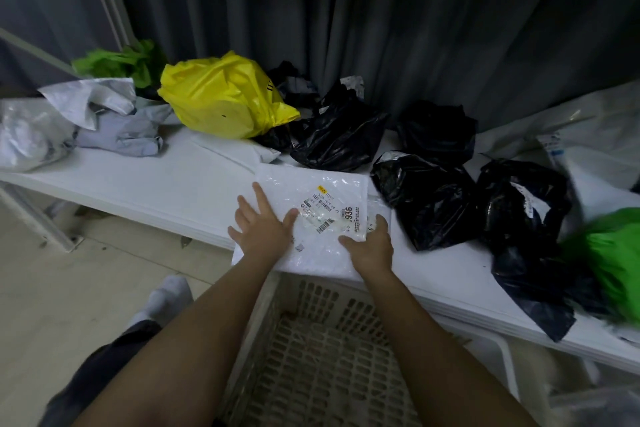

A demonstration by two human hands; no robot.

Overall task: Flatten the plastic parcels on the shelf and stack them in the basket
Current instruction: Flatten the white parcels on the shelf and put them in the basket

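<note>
A: What is the biggest thing here?
B: The long white shelf [145,184], running from nine o'clock to four o'clock. Below it, at six o'clock, stands a cream plastic lattice basket [311,350].
A: And the parcels?
B: Crumpled black plastic parcels [429,198] lie at two and three o'clock, and a puffy yellow plastic parcel [221,97] at eleven o'clock. A flat white plastic parcel with barcode labels [322,215] lies at the shelf's near edge, overhanging the basket.
A: The hands?
B: The left hand [261,229] presses it with fingers spread flat. The right hand [372,243] rests on its right edge, fingers fairly straight.
</note>
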